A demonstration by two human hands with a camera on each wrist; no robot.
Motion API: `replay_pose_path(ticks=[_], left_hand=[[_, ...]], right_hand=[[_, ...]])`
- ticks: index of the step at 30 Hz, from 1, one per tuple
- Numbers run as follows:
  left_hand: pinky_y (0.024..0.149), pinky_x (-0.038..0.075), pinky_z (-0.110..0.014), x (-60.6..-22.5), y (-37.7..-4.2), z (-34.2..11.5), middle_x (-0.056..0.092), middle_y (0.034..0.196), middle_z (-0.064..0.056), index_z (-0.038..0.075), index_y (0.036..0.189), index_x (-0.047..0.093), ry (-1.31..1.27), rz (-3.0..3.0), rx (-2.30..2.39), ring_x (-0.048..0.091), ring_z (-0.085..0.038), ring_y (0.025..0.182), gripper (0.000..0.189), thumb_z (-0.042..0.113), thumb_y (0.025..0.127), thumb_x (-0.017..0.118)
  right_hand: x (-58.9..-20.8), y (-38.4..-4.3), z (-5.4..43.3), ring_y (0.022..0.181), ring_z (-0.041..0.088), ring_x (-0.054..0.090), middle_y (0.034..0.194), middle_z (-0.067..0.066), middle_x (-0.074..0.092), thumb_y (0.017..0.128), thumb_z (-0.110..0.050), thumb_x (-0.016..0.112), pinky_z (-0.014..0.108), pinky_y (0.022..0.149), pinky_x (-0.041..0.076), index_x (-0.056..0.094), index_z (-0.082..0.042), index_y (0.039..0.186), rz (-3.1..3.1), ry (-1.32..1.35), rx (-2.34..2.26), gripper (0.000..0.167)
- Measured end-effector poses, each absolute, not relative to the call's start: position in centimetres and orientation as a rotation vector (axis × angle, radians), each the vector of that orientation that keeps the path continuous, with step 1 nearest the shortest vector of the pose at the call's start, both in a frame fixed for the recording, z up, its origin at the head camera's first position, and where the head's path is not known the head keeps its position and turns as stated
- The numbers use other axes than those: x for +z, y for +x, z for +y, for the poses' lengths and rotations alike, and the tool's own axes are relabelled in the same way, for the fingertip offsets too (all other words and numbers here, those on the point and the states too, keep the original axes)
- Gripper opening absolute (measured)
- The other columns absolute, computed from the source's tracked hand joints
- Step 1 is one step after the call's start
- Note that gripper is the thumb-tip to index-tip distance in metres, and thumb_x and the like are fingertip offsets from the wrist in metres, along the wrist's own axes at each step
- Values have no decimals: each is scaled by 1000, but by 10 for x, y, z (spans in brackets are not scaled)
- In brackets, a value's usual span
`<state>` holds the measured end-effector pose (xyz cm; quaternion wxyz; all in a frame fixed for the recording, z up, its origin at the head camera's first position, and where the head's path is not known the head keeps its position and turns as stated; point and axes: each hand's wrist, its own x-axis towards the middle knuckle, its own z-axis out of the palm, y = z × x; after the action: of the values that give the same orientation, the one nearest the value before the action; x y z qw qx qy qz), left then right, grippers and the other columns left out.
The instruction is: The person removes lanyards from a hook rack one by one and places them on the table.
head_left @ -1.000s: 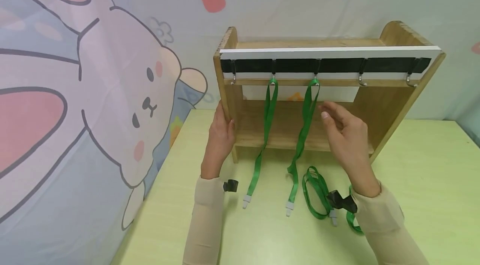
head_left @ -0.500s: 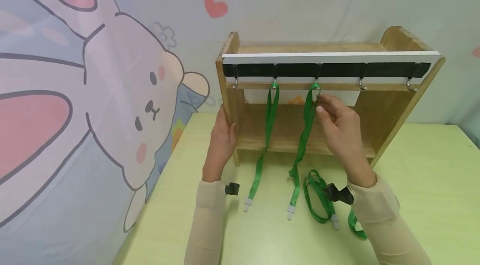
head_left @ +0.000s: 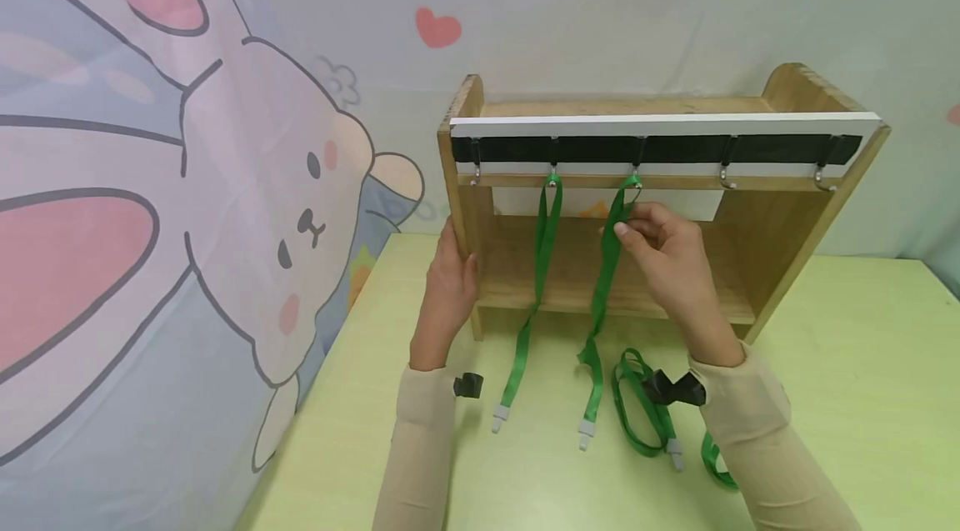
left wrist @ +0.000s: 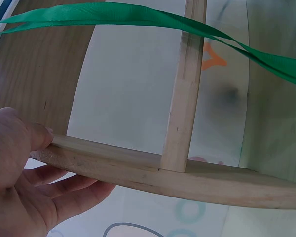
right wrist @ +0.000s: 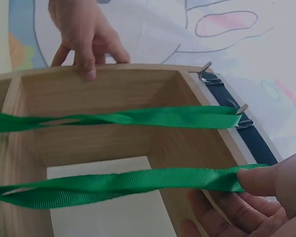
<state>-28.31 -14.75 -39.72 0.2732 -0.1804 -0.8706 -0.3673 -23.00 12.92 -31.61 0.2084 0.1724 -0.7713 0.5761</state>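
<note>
The lanyards (head_left: 542, 252) are bright green and finely ribbed, their clips (head_left: 500, 413) pale grey. The wooden shelf (head_left: 795, 235) is light brown with faint grain, its white front board (head_left: 660, 125) crossed by a black strip (head_left: 682, 149). The counter (head_left: 840, 356) is pale yellow-green. At left, a grey-outlined cartoon rabbit (head_left: 251, 181) has pink inner ears; the sleeves (head_left: 420, 456) are beige.

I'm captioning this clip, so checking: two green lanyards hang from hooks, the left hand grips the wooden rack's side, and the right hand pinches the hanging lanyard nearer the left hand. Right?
Not quite: the right hand pinches the hanging lanyard farther from the left hand, on the middle hook, as the head view shows. The rest is right.
</note>
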Motion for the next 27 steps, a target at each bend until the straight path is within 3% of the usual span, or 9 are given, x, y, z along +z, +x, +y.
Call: replay_pose_path(ticks=[4,6,9,15,22,27], left_hand=[[98,48,-59,-397,-283,-147,41,143,-32,-8,154,17,-491,-2334,-990,52,-49,126,61,-1,104,49],[98,48,-59,-398,-283,-147,42,143,-32,-8,154,17,-495,-2330,-992,52,-49,126,61,-1,103,49],[98,49,-59,-397,-283,-147,41,143,-33,-8,154,17,-502,-2327,-989,52,-49,125,61,-1,103,49],[97,49,-59,-397,-283,-148,42,143,-32,-8,154,18,-499,-2329,-981,53,-49,125,60,-1,103,50],[98,48,-59,-396,-284,-147,42,142,-32,-8,154,18,-503,-2323,-981,52,-49,125,60,-2,103,49],[98,48,-59,-396,-283,-147,42,142,-33,-8,153,17,-505,-2328,-976,52,-49,125,60,-1,103,49]], right_hand=[[-314,-232,128,88,4,64,89,-8,72,100,-5,62,20,81,49,65,11,116,-2134,463,1687,23],[-313,-231,128,86,6,64,86,-13,70,100,-5,62,21,81,49,64,13,113,-2108,457,1728,22],[-311,-229,127,86,8,65,86,-11,71,100,-3,63,22,82,50,66,12,109,-2046,456,1802,18],[-310,-225,126,83,10,69,87,-4,73,98,0,62,21,80,55,70,-4,100,-1926,518,1929,10],[-316,-222,125,87,18,73,90,4,75,102,-3,59,29,76,59,65,3,107,-1915,608,2112,11],[-325,-219,124,87,19,74,91,3,75,103,-7,58,31,80,59,65,-1,107,-1980,573,2143,10]])
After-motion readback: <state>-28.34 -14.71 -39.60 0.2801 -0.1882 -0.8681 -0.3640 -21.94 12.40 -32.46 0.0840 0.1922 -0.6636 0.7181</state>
